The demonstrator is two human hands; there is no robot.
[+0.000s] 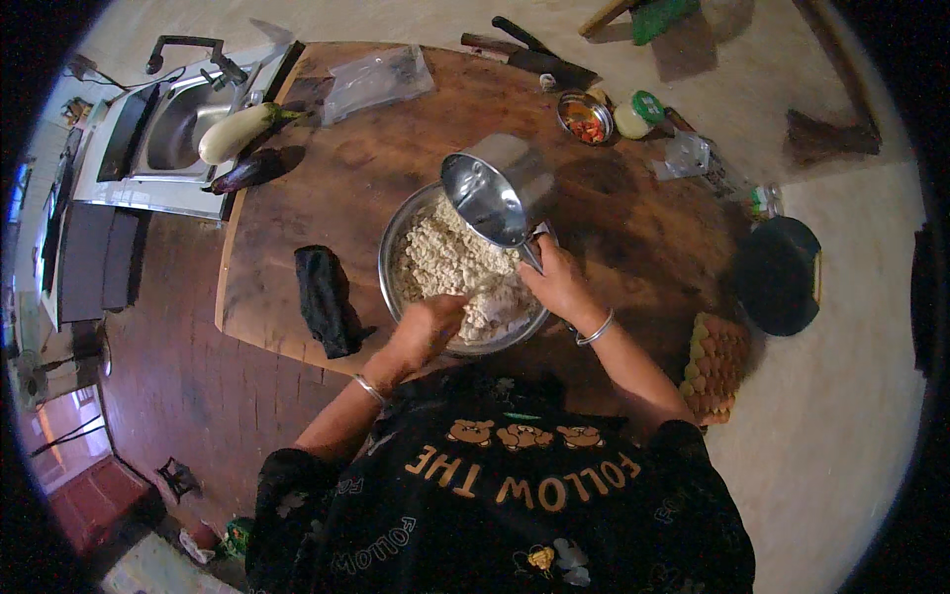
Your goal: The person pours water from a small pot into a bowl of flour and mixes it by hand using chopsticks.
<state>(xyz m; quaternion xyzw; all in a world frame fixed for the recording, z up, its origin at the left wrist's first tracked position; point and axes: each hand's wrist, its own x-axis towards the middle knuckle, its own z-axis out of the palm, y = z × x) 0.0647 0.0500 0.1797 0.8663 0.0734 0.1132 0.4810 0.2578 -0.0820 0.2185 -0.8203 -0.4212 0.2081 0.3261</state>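
My right hand [560,278] grips the handle of a shiny metal mug [538,174], tilted with its mouth towards the left over the far part of a wide metal bowl [384,275]. Clumpy, pale, floury dough [438,256] fills much of the bowl, with a patch of drier white flour at the near right. At the bowl's near left rim, my left hand [430,327] has its fingers curled in over the dough. Whether those fingers pinch a thin utensil is hidden.
On the wooden table [349,163] lie a black cloth bundle [325,301], a plastic bag [378,82], a cleaver [553,67], a small bowl of chopped red food [586,122] and a green-lidded jar [640,115]. Eggplants [237,134] rest beside the sink [174,134]. An egg tray [716,371] stands right.
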